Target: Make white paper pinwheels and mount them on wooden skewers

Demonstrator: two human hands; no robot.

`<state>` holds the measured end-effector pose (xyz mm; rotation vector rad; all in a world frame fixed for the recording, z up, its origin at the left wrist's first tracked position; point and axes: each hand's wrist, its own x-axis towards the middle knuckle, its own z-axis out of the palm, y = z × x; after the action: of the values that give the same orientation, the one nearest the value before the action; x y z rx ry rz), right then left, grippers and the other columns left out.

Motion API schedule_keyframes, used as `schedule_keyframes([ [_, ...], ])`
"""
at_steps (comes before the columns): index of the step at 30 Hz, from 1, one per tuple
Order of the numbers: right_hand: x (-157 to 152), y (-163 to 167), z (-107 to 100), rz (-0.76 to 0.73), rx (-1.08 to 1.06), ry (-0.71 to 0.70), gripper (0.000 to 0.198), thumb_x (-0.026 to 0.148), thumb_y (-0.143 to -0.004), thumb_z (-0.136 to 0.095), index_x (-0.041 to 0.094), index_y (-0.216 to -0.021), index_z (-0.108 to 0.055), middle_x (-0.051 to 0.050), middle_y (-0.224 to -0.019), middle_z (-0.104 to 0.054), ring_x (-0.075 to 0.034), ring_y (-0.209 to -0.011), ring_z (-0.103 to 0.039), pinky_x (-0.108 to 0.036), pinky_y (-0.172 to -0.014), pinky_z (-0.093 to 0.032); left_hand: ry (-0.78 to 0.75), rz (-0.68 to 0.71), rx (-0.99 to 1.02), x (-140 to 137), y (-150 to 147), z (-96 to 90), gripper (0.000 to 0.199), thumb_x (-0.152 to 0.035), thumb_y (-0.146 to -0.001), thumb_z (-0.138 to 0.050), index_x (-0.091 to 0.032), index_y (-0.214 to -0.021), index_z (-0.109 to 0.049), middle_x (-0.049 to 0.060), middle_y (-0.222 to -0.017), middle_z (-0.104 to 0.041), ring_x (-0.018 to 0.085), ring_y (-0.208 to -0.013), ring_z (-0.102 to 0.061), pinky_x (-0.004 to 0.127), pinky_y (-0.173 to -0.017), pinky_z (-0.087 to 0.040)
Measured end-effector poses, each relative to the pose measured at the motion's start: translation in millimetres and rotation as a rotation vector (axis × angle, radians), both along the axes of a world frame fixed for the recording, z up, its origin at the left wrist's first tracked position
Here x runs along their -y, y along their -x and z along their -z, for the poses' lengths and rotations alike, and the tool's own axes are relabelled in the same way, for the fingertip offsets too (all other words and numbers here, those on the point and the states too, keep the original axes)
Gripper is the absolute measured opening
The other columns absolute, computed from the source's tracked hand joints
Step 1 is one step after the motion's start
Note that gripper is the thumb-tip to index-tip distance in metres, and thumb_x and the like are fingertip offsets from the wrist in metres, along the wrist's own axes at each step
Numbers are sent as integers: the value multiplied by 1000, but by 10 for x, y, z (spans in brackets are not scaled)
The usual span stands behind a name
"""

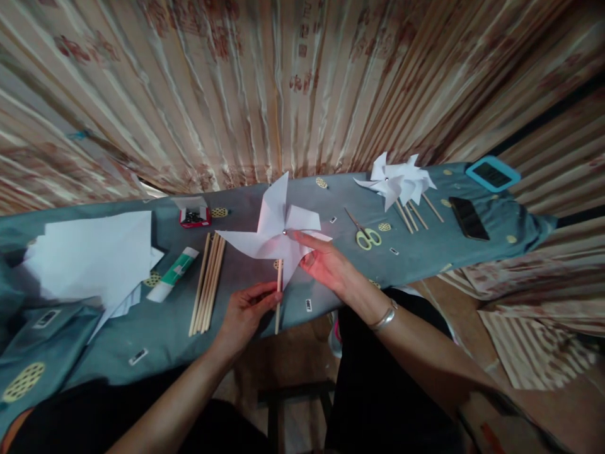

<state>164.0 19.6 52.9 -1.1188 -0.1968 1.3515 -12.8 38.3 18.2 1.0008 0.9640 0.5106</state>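
A white paper pinwheel (271,243) on a wooden stick (278,277) is held up over the table's near edge. A small shiny pin head sits at its centre. My left hand (243,312) pinches the stick between thumb and fingers, below the paper blades. My right hand (326,261) is closed on the pinwheel's lower right blade, its index finger reaching toward the pin. Some of the right hand's fingers are hidden behind the paper. Left of the pinwheel lies a row of several wooden sticks (208,284).
Left on the cloth-covered table lie a paper stack (99,249), a glue stick (174,274) and an open red box of pins (195,216). To the right are scissors (365,234), more pinwheels (401,180), a phone (467,219) and a blue-framed device (493,174). A curtain (265,94) hangs behind.
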Motion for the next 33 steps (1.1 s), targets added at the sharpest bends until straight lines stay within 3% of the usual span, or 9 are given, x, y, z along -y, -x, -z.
schedule_keyframes([
  [6,0,-21,56,-27,68,-12,29,28,-52,-83,22,-77,-69,-5,-99,-74,-26,-110,-63,-31,-72,-56,-101,40,-33,-6,17,-11,29,-39,-51,-85,-20,-72,-79,2,-69,-69,14,-61,-55,24,-59,-44],
  [14,19,-56,88,-89,107,-58,25,29,-59,-80,23,-81,-69,-3,-94,-75,-23,-105,-65,-36,-86,-56,-203,44,-52,-47,46,-47,21,-35,-56,-81,-22,-73,-79,2,-72,-69,16,-68,-57,25,-64,-44],
  [27,-15,26,84,-33,-17,-66,20,21,-58,-80,23,-75,-69,2,-83,-73,-16,-93,-67,-28,-86,-55,-269,65,-52,-55,77,27,19,-34,-61,-79,-20,-74,-78,2,-73,-66,16,-70,-56,25,-65,-44],
  [33,-47,61,27,-11,-128,-105,20,14,-56,-80,21,-70,-67,4,-77,-72,-11,-77,-65,-24,-79,-54,-303,81,-58,-58,92,44,20,-34,-62,-77,-19,-76,-78,2,-72,-65,15,-67,-55,25,-62,-43],
])
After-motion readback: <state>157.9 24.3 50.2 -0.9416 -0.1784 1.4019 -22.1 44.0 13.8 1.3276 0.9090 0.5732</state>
